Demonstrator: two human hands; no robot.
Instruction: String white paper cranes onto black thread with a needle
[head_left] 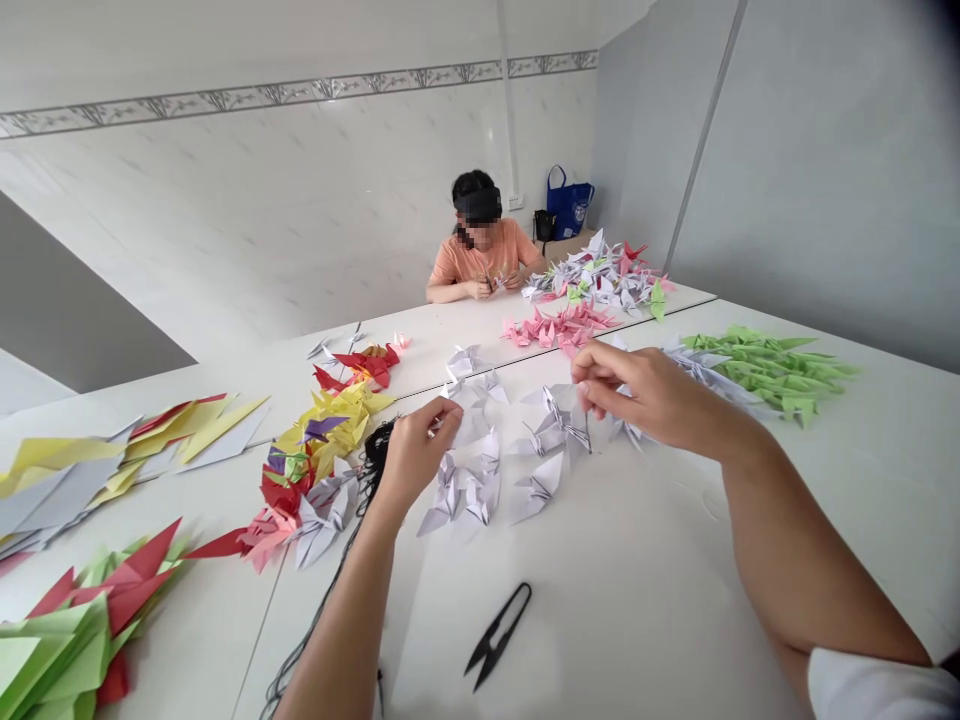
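My left hand (420,460) is closed over a bunch of black thread (375,450), which trails down the table past my forearm. Several white paper cranes (465,485) lie just beyond and to the right of that hand. My right hand (645,395) hangs above more white cranes (551,425), its thumb and fingers pinched together. Nothing shows between them, though a thin thread could be hidden. Green paper cranes (772,370) lie beyond my right hand, while black thread snips (499,635) rest on the table (600,610) below both hands.
Yellow, red and pink paper cranes (322,450) lie left of my left hand, with larger colored paper pieces (97,470) at far left. Across the table, a person in a peach shirt (480,260) works with paper beside a pile of cranes (596,275). A blue bag (568,203) stands behind.
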